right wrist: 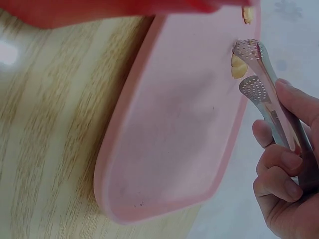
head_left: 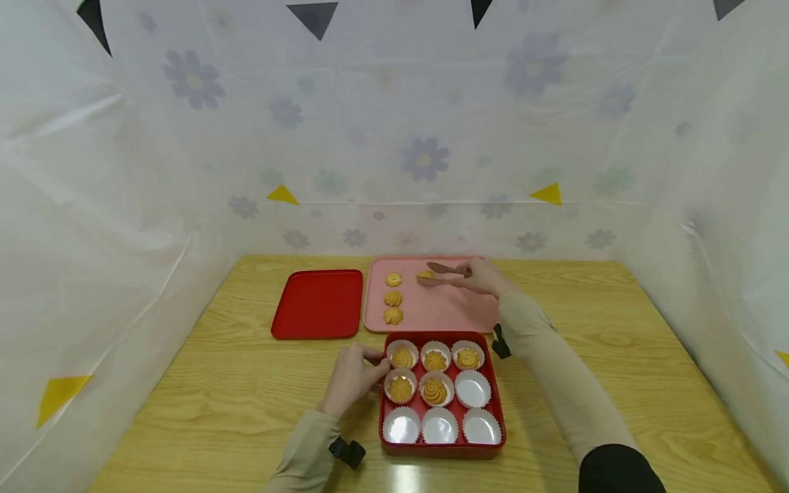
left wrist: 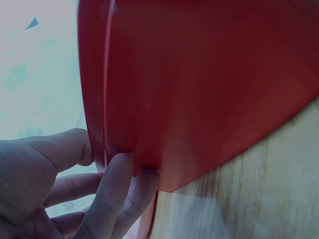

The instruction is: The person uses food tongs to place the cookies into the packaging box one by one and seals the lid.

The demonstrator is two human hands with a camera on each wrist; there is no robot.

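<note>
Over the tray (head_left: 459, 311), right hand (head_left: 483, 277) grips tongs (right wrist: 273, 92) partly hiding a cookie (right wrist: 239, 68); left hand (head_left: 350, 380) pinches box (head_left: 440, 450).

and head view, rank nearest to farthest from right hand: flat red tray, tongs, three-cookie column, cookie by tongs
1. Tongs: in right hand
2. Cookie: at tongs' tips
3. Three-cookie column: pink tray's left
4. Flat red tray: farther left

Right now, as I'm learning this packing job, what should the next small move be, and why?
Probably close the tongs gently on the cookie at their tips. The right hand holds them with the tips spread apart, the cookie lies on the pink tray, and four paper cups in the red box are empty.
</note>
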